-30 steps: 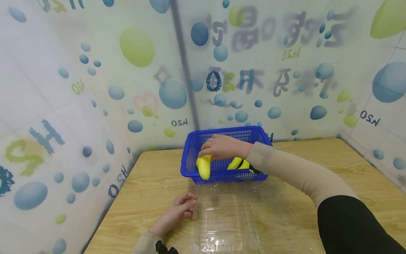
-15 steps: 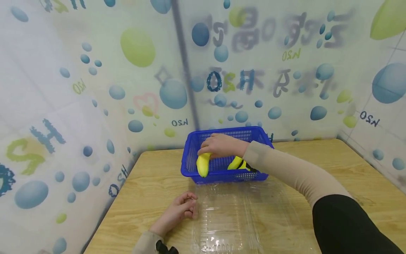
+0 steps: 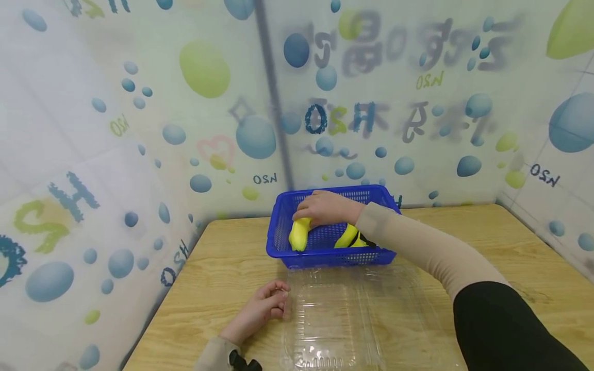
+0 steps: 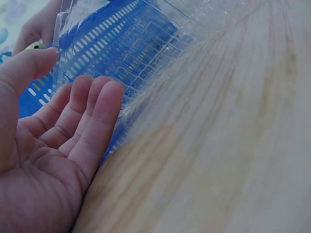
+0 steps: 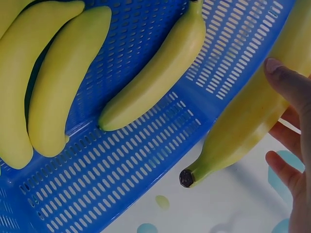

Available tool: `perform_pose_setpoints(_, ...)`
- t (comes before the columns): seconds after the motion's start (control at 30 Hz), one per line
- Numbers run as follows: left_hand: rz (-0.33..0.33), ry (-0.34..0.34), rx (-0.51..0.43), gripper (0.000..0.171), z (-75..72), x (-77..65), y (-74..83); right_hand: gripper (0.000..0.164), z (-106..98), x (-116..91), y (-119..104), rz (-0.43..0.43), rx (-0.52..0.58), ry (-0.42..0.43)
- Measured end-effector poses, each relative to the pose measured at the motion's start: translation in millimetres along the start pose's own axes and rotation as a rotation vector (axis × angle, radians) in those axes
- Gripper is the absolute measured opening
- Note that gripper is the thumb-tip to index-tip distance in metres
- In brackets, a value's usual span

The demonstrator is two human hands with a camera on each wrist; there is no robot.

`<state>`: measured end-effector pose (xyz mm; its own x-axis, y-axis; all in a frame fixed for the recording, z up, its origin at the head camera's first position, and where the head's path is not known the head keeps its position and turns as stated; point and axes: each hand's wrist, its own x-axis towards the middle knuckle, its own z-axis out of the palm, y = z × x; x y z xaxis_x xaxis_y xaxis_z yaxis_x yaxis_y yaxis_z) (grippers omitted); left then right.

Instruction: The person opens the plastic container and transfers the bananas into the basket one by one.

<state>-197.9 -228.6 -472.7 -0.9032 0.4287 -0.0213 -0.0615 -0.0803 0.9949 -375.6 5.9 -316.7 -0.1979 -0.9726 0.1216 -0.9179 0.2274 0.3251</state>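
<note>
My right hand [image 3: 327,208] grips a yellow banana [image 3: 299,236] over the left end of a blue plastic basket [image 3: 341,258]. In the right wrist view, the thumb lies along one side of the held banana [image 5: 243,126] and fingers show on the other, with its dark stem end sticking out past the rim. Another banana [image 5: 158,73] lies loose in the basket, and several more sit side by side, one of them a banana [image 5: 73,82] by the wall. My left hand [image 3: 260,310] rests at the left rim of a clear plastic clamshell container [image 3: 325,330], fingers relaxed, thumb tip touching the rim.
The basket stands at the back of the wooden table [image 3: 223,257], close to the patterned wall sheet [image 3: 223,118]. In front of it the opened container spreads its second half [image 3: 403,319] rightward. Dark straps with small devices [image 3: 243,361] sit on the wrists.
My right hand has moved slightly up and back with the banana, whose lower tip has gone from overlapping the basket's front rim to behind it. The left hand and container stay put.
</note>
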Motion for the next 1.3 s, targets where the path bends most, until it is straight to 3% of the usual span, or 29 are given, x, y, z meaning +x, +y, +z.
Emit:
perform_pose_setpoints(0.43,0.009,-0.006,0.000,0.014,-0.1,1.1,-1.3,0.046,13.9,5.7,15.8,-0.007,-0.021,0.015)
perform_pose_setpoints(0.93,0.022,-0.016,0.001,0.013,0.1,0.6,-3.8,0.043,21.1,18.6,12.8,0.003,-0.048,-0.095)
perform_pose_setpoints(1.3,0.017,-0.016,-0.012,0.015,-1.5,1.4,-3.8,0.038,36.4,24.2,17.1,-0.019,-0.099,-0.105)
